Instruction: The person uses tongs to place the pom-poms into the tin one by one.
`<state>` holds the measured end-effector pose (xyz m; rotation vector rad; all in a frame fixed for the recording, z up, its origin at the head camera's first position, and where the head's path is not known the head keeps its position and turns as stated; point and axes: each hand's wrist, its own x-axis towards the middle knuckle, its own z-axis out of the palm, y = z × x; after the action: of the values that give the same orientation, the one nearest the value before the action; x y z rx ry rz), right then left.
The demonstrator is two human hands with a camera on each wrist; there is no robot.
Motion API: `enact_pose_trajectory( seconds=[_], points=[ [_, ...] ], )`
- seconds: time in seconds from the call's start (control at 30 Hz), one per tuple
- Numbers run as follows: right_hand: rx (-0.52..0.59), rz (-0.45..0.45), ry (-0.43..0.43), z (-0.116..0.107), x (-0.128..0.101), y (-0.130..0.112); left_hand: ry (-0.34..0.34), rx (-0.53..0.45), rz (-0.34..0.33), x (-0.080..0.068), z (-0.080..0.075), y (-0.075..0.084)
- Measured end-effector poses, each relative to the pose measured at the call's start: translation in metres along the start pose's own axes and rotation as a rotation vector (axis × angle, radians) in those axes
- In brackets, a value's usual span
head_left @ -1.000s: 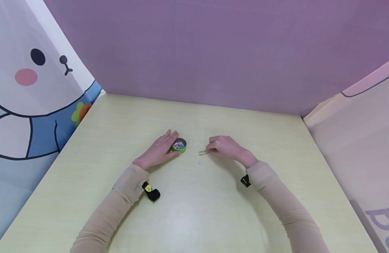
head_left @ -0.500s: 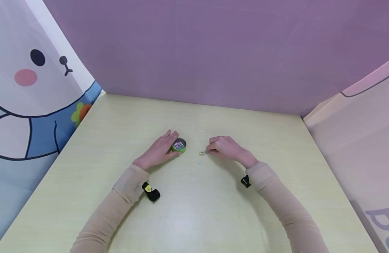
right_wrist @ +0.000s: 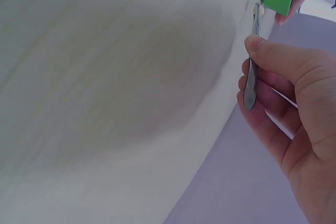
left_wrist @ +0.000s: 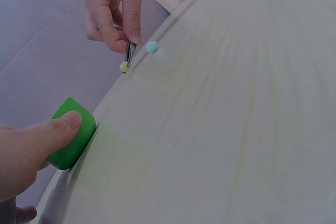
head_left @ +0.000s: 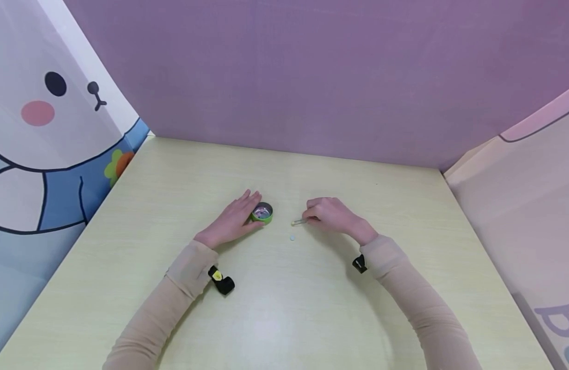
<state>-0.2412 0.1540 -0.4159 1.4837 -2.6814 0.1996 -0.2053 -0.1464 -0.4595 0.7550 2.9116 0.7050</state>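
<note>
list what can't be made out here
- Tin contents: too small in the head view; wrist views show only its green side.
- Yellow bead: hidden behind the tweezers in the right wrist view.
- Left hand fingertips: cut off by the left wrist frame's edge.

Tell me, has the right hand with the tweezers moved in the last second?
Barely: the right hand and tweezers lifted a touch away from the pale bead on the table.

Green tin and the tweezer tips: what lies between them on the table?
Only bare table, per the head view. The tweezers hold a yellow bead; the pale blue bead lies nearer the person, off the line to the green tin.
</note>
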Motion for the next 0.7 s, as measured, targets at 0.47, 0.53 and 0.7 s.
enact_pose_trajectory(
  seconds=[0.47,0.53,0.7],
  points=[
    [0.010,-0.031,0.036,-0.008,0.018,0.000,0.001,-0.001,0.000,-0.002,-0.001,-0.002],
    [0.005,-0.039,0.042,-0.011,0.021,-0.001,0.000,-0.003,0.000,-0.002,-0.001,-0.002],
    [-0.014,-0.056,0.049,-0.015,0.029,-0.004,-0.002,-0.003,0.000,-0.002,-0.002,-0.001]
  ],
)
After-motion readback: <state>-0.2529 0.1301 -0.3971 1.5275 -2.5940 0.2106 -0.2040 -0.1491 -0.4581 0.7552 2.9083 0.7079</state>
